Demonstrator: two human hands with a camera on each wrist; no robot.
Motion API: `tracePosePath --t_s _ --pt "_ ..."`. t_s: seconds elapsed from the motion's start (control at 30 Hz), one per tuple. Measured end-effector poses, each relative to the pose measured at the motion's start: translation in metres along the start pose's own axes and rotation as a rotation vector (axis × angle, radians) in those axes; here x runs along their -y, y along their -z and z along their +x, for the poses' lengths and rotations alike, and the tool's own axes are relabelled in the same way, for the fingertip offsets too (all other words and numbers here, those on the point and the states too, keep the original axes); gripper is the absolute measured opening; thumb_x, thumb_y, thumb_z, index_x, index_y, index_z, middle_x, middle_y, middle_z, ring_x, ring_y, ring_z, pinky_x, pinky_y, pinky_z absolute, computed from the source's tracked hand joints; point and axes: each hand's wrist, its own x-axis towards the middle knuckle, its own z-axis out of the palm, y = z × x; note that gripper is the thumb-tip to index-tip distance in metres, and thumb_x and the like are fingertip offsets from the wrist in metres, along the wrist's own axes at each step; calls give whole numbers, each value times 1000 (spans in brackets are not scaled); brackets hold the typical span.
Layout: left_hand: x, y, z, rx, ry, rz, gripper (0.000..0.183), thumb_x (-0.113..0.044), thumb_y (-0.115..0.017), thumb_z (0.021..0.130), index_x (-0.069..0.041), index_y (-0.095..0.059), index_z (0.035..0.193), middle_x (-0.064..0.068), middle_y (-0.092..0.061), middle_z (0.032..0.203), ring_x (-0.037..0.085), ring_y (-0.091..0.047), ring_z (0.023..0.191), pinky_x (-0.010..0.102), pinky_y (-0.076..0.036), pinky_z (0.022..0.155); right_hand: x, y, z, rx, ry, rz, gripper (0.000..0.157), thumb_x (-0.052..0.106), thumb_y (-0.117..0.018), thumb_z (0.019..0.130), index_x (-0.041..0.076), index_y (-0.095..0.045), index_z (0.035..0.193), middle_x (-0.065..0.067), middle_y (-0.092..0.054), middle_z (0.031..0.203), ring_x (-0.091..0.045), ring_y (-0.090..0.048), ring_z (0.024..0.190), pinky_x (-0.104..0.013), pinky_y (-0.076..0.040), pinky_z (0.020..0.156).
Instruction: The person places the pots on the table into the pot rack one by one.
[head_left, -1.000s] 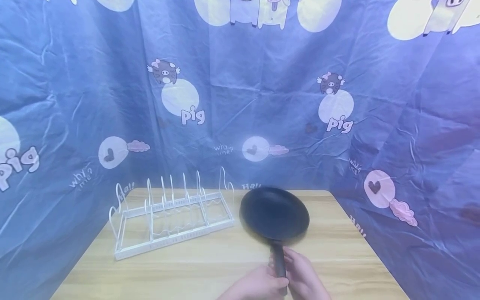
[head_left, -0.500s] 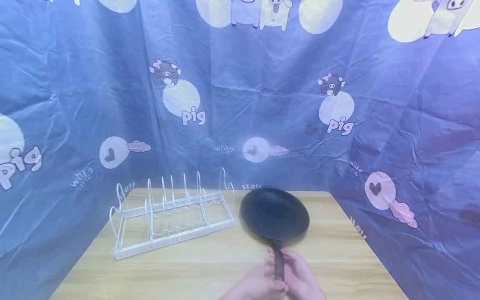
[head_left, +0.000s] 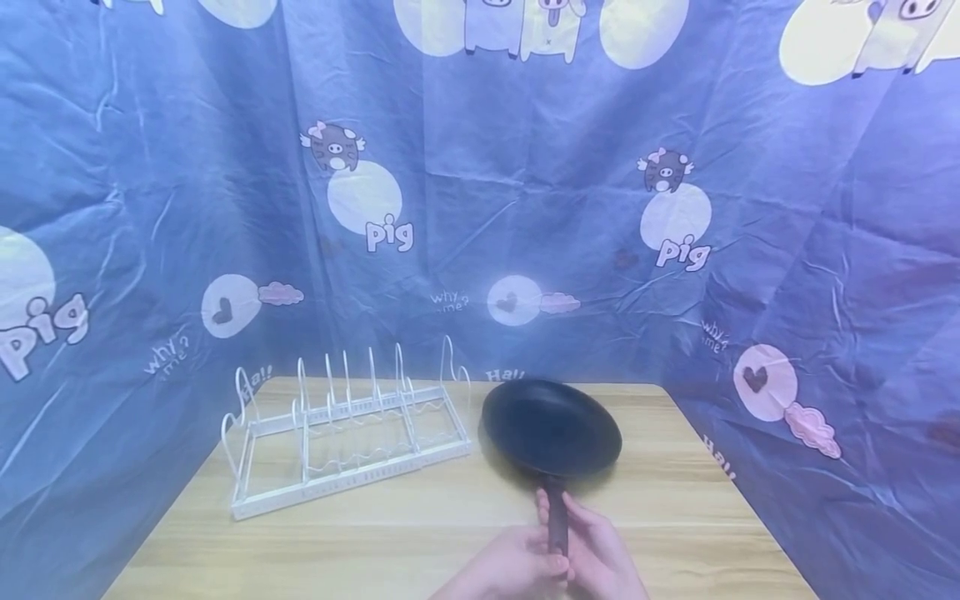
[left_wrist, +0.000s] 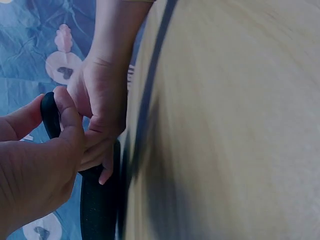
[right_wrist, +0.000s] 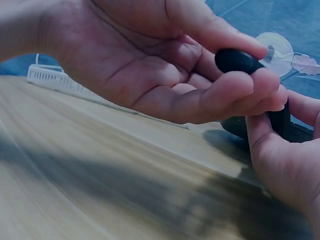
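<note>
A black frying pan (head_left: 551, 429) lies face up in my hold, its handle (head_left: 557, 521) pointing toward me. Its shadow falls on the table, and the pan looks slightly raised. My left hand (head_left: 513, 562) pinches the rear end of the handle between thumb and fingers. Closer to the pan body, my right hand (head_left: 600, 550) holds the handle from the right, fingers curling beneath it. In the left wrist view the left hand (left_wrist: 42, 160) grips the handle end, and the right hand (left_wrist: 102, 100) is beyond it. The right wrist view shows the right hand (right_wrist: 290, 155) below the left hand (right_wrist: 165, 65).
A white wire pan rack (head_left: 352, 446) with several upright loops stands on the wooden table (head_left: 360, 550), left of the pan. Blue printed cloth (head_left: 480, 208) surrounds the table's back and sides.
The handle end has drawn slightly to the left and up between my hands. Both hands keep their hold, and the pan body has hardly moved. The rack stays put.
</note>
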Motion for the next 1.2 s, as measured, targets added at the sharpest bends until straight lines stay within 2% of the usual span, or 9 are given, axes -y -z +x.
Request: tracePosePath --t_s 0.17,0.27,0.4,0.53,0.67,0.77,0.87,1.0,1.2 --pt "-8 3 -4 -4 -14 68 13 -10 -74 98 -5 -79 109 15 -83 97 8 -71 91 30 -57 92 -3 -1 4 70 -14 32 57 35 -17 120 8 -55 153 -3 -67 153 -10 -64 141 -15 -38 126" --pt "-11 3 -7 12 -19 29 19 -10 -74 98 -5 -79 116 16 -83 100 10 -75 92 29 -60 93 -4 -1 6 117 -7 48 54 36 -23 120 11 -53 157 -2 -66 154 -8 -63 142 -13 -36 126" --pt "-16 2 -10 37 -54 -24 26 -11 -74 99 -6 -78 124 15 -84 105 12 -79 93 25 -63 94 -5 -7 10 181 23 49 56 38 -22 120 13 -51 160 -2 -66 154 -9 -63 142 -13 -36 127" --pt "-24 2 -13 62 -102 -50 30 -11 -74 98 -5 -76 127 18 -84 108 7 -79 91 20 -61 93 -6 -18 14 223 48 52 57 36 -19 120 12 -49 161 -4 -67 153 -10 -64 141 -13 -37 126" --pt "-35 4 -18 65 -127 -9 28 -10 -75 96 -5 -77 124 15 -84 106 3 -76 94 19 -58 95 -6 -31 18 245 60 18 56 34 -18 120 13 -47 162 -4 -67 152 -11 -66 138 -17 -41 125" --pt "-44 7 -23 36 -116 96 23 -11 -77 94 -10 -78 118 5 -85 103 2 -73 99 22 -56 99 -7 -41 22 240 68 -34 57 33 -14 120 14 -49 161 -3 -68 150 -12 -67 136 -24 -46 123" --pt "-51 10 -28 13 -89 167 25 -11 -78 92 -15 -79 117 -2 -84 109 2 -72 107 28 -56 103 -8 -51 25 216 85 -79 59 30 -11 119 14 -52 159 -3 -69 148 -13 -68 133 -28 -49 120" --pt "-58 13 -34 -3 -60 204 30 -12 -79 90 -20 -78 118 -5 -82 119 7 -71 113 34 -58 104 -11 -60 29 157 118 -165 60 26 -9 119 17 -56 156 -2 -70 142 -13 -69 126 -31 -51 115" --pt "-59 20 -41 -52 -55 244 32 -13 -81 88 -19 -75 119 -6 -80 115 13 -73 109 41 -60 98 -15 -74 36 43 213 -317 53 13 -15 119 14 -59 148 -5 -73 133 -17 -70 118 -33 -57 109"
